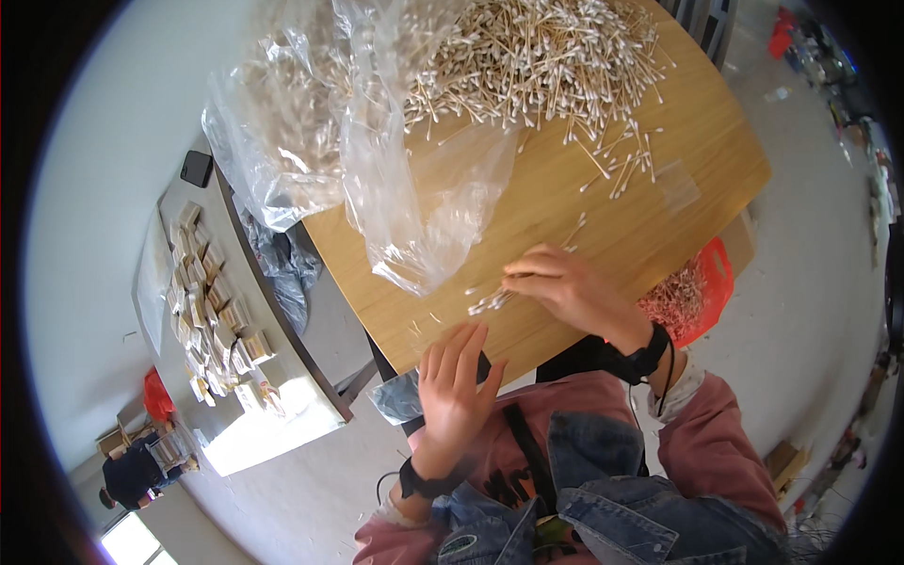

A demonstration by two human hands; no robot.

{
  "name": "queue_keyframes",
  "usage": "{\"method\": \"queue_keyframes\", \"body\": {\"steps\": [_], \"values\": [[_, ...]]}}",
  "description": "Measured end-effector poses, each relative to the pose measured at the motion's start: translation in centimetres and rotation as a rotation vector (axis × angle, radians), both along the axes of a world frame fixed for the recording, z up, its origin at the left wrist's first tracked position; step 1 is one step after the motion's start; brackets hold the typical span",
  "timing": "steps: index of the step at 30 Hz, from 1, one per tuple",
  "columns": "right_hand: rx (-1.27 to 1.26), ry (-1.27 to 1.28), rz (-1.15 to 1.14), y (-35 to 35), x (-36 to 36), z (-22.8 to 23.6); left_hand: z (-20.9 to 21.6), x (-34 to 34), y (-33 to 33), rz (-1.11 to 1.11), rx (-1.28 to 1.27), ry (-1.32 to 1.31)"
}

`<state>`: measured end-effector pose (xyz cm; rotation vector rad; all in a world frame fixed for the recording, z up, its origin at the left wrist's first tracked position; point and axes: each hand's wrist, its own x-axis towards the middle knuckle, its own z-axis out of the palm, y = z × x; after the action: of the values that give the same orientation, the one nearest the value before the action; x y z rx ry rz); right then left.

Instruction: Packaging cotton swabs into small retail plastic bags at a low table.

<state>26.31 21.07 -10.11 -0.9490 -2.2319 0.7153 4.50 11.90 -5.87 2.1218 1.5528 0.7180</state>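
On the wooden table (621,254), my right hand (573,290) is closed over a small bunch of cotton swabs (487,303). White tips stick out to the left of its fingers, and a few more show beyond the hand. My left hand (452,388) is at the near table edge, fingers stretched out and holding nothing I can see. A couple of thin sticks (425,326) lie just past its fingertips. Toward the far side spreads a big heap of loose cotton swabs (556,56), with several strays on its near right. Beside it lies a clear plastic bag (414,226) with swabs in its far part.
A red bag (718,282) of pinkish sticks sits below the table's right edge. To the left, a second table (282,414) carries many small packs (215,315) and a black phone (196,169). Clear film (678,186) lies near the right edge. Another person (135,471) is far left.
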Motion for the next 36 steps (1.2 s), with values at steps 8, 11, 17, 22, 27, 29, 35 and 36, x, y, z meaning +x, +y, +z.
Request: {"method": "queue_keyframes", "body": {"steps": [8, 11, 17, 22, 27, 29, 35, 36], "values": [[-0.006, -0.087, -0.120, -0.4, 1.2, 1.7, -2.3, 2.3, 2.8, 0.066, 0.053, 0.015], [0.047, -0.170, -0.050, 0.4, 3.3, 1.6, -2.4, 2.2, 3.0, 0.050, 0.076, 0.002], [0.039, -0.123, -0.099, 0.6, 4.5, 1.1, -3.0, 2.0, 3.2, 0.091, 0.090, -0.088], [0.044, -0.133, -0.187, 1.3, 6.5, 1.3, -3.3, 1.0, 2.6, 0.088, 0.103, -0.099], [0.013, -0.115, -0.311, 1.7, 5.8, 1.2, -3.4, 0.1, 1.4, 0.026, 0.123, -0.061], [-0.015, -0.071, -0.339, 1.8, 3.4, 1.0, -3.5, 0.5, 1.3, 0.024, 0.134, -0.057], [-0.060, -0.094, -0.080, -0.6, -1.2, 1.8, -3.4, 1.8, 1.6, 0.143, 0.080, -0.069], [-0.126, -0.003, -0.144, -0.9, -0.9, 2.1, -3.2, 1.8, 1.3, 0.215, 0.085, -0.025]]}}
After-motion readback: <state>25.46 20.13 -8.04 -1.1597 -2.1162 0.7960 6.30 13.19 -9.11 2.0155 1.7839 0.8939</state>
